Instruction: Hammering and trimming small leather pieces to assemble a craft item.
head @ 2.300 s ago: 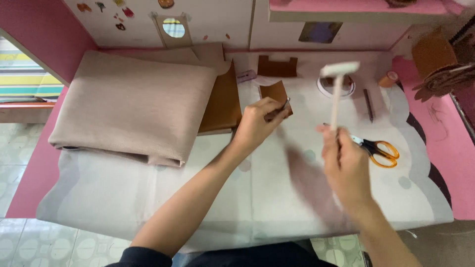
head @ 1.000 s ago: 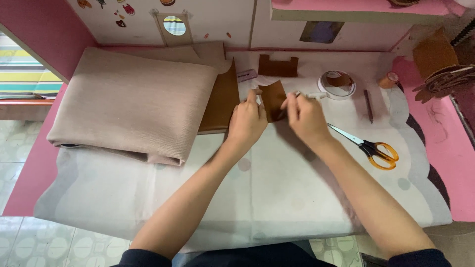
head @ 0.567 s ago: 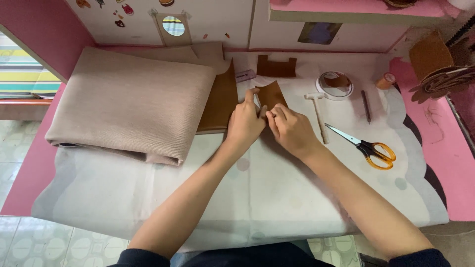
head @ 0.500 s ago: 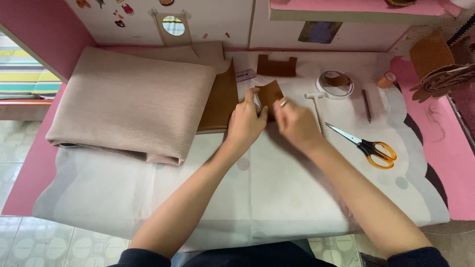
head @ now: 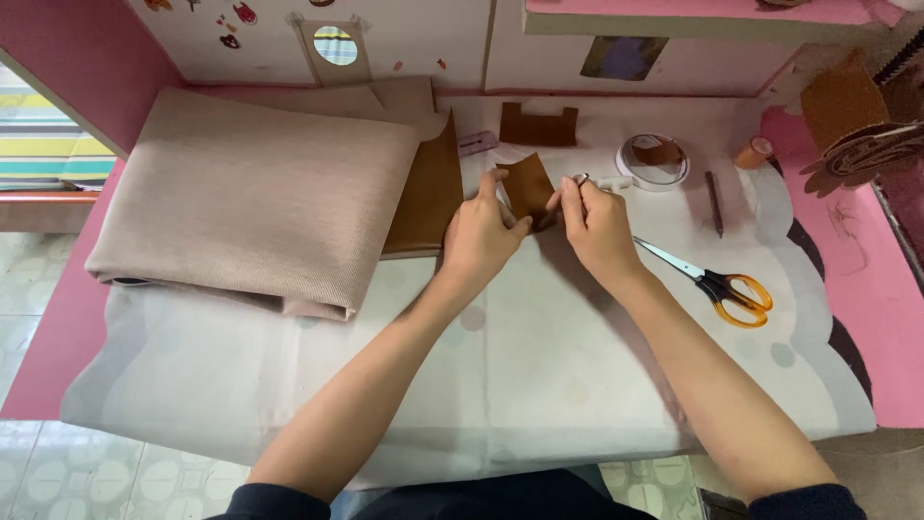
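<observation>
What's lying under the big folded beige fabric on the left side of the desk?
A larger brown leather sheet sticks out from under the right edge of the folded beige fabric, and the pale desk mat runs beneath both. How far the sheet reaches underneath is covered.

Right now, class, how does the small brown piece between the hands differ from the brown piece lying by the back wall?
The small brown piece is pinched by the left hand and right hand; the notched brown piece lies untouched. The small brown piece sits tilted with plain edges; the notched brown piece lies square with a cut-out top. Both are the same brown.
</observation>
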